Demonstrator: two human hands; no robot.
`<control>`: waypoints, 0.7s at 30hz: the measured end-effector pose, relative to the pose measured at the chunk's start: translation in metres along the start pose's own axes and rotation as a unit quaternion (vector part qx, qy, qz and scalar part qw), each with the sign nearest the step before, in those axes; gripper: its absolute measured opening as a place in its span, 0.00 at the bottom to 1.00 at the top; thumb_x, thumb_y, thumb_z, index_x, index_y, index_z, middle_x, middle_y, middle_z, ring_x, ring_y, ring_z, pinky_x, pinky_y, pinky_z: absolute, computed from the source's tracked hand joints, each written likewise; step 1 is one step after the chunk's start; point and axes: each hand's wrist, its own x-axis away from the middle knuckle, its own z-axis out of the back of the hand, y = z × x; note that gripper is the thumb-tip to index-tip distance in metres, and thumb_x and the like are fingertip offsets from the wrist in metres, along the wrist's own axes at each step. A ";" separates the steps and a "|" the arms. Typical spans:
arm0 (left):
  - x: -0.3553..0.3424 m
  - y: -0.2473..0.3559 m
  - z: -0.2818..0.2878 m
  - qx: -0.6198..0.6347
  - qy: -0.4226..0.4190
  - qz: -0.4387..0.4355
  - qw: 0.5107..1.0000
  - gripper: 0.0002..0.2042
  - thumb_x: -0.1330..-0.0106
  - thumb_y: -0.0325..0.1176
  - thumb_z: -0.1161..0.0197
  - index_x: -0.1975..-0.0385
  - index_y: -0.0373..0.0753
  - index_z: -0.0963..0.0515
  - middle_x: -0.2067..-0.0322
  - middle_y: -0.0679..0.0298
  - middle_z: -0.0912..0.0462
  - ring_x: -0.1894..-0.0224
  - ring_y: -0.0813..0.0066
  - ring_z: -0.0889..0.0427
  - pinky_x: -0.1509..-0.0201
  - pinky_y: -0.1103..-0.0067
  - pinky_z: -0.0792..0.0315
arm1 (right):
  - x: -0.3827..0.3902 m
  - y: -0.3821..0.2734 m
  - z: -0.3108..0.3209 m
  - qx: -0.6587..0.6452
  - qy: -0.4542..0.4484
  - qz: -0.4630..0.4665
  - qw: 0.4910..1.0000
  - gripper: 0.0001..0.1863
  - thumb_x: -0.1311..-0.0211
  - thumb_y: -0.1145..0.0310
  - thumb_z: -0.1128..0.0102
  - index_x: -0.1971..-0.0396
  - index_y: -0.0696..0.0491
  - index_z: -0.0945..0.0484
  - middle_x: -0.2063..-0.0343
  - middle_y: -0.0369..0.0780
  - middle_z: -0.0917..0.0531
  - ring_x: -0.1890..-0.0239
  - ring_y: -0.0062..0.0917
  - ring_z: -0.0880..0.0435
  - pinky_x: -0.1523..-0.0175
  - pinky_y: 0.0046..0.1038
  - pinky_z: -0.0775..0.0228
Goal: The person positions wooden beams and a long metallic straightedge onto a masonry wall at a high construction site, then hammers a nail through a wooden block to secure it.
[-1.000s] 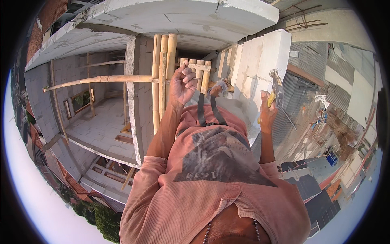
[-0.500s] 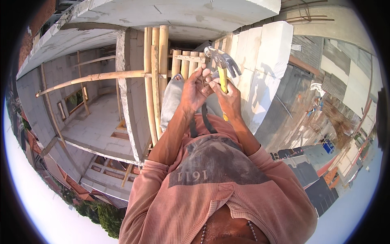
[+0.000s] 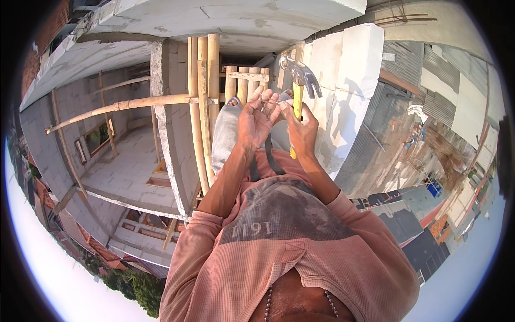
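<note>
Ahead of shirt: left hand palm up, fingers loosely apart; right hand clamped on hammer.

Hands close together, left palm up

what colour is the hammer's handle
The hammer's handle is yellow; it shows best in the head view, in the right hand.

Numerals on pink shirt
</note>
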 end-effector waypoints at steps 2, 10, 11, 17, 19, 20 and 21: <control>0.001 -0.002 -0.005 0.083 -0.040 0.011 0.996 0.21 0.27 0.34 0.53 0.36 0.37 0.36 0.49 0.56 0.21 0.40 0.61 0.25 0.38 0.65 0.28 | 0.000 0.006 -0.005 0.029 -0.014 0.022 0.999 0.10 0.36 0.64 0.33 0.62 0.56 0.18 0.77 0.29 0.23 0.80 0.12 0.30 0.75 0.19 0.39; -0.044 0.009 0.025 0.098 0.048 -0.039 0.993 0.08 0.23 0.37 0.52 0.54 0.41 0.31 0.74 0.69 0.32 0.72 0.76 0.30 0.66 0.77 0.28 | -0.003 0.021 -0.042 0.087 -0.076 0.100 0.988 0.13 0.38 0.69 0.32 0.57 0.59 0.17 0.58 0.41 0.20 0.56 0.28 0.20 0.49 0.28 0.28; -0.054 0.014 0.040 0.108 0.041 -0.031 0.993 0.07 0.24 0.36 0.51 0.54 0.42 0.31 0.74 0.70 0.33 0.73 0.78 0.31 0.71 0.80 0.30 | -0.006 0.028 -0.046 0.087 -0.082 0.100 0.988 0.13 0.38 0.69 0.32 0.57 0.59 0.17 0.58 0.41 0.20 0.56 0.28 0.20 0.49 0.28 0.28; -0.117 0.071 0.121 -0.108 0.188 -0.037 0.976 0.15 0.27 0.48 0.43 0.59 0.42 0.28 0.84 0.78 0.44 0.87 0.89 0.49 0.86 0.86 0.55 | -0.067 0.093 -0.062 0.034 -0.166 0.016 0.985 0.14 0.37 0.68 0.33 0.54 0.58 0.19 0.64 0.42 0.16 0.63 0.27 0.18 0.57 0.29 0.27; -0.149 0.102 0.187 -0.278 0.259 -0.078 0.922 0.16 0.29 0.51 0.41 0.61 0.44 0.26 0.86 0.80 0.43 0.89 0.90 0.49 0.87 0.87 0.54 | -0.103 0.128 -0.067 0.065 -0.171 0.058 0.981 0.14 0.38 0.67 0.33 0.56 0.60 0.18 0.68 0.41 0.15 0.68 0.24 0.18 0.60 0.28 0.26; -0.163 0.119 0.203 -0.372 0.276 -0.088 0.882 0.19 0.32 0.54 0.38 0.61 0.43 0.25 0.86 0.80 0.41 0.89 0.90 0.47 0.88 0.86 0.54 | -0.124 0.146 -0.068 0.072 -0.162 0.098 0.979 0.14 0.38 0.66 0.33 0.57 0.60 0.18 0.68 0.40 0.15 0.68 0.24 0.17 0.61 0.27 0.26; -0.174 0.133 0.227 -0.447 0.322 -0.094 0.829 0.21 0.35 0.56 0.36 0.63 0.42 0.23 0.84 0.78 0.38 0.86 0.89 0.44 0.85 0.84 0.49 | -0.142 0.163 -0.071 0.075 -0.160 0.137 0.975 0.14 0.38 0.65 0.33 0.57 0.59 0.18 0.69 0.40 0.15 0.69 0.24 0.17 0.61 0.27 0.25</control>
